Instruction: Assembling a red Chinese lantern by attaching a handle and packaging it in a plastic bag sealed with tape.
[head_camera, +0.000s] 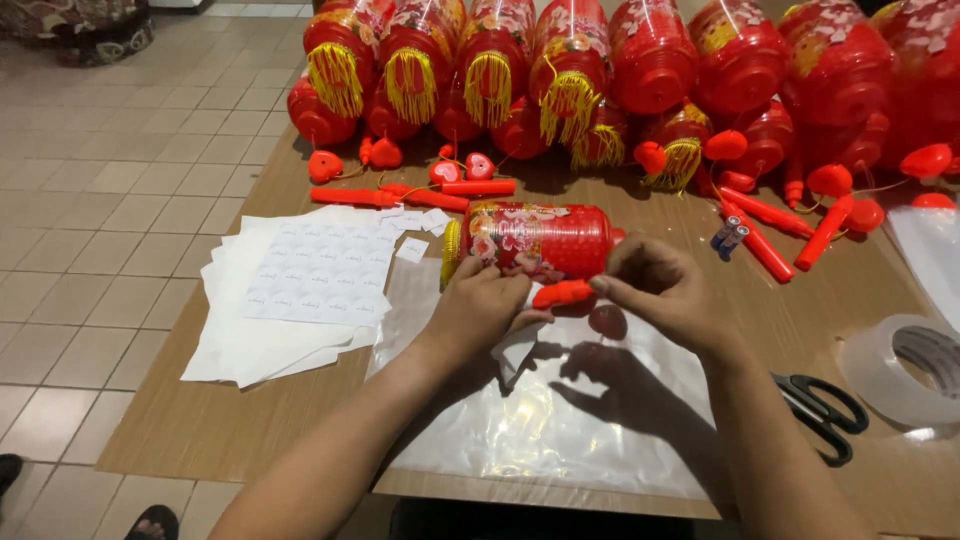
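A red plastic lantern with flower print and a yellow tassel end lies on its side on the brown board. My left hand rests against its lower front. My right hand pinches the end of a red-orange plastic handle stick, and the left fingers touch the stick's other end. A small round red piece hangs just under the stick. Both hands hover over a clear plastic bag.
Many red lanterns with yellow tassels are piled along the far edge. Loose red sticks and heart-shaped pieces lie before them. Sticker sheets sit left; black scissors, a tape roll and two batteries right.
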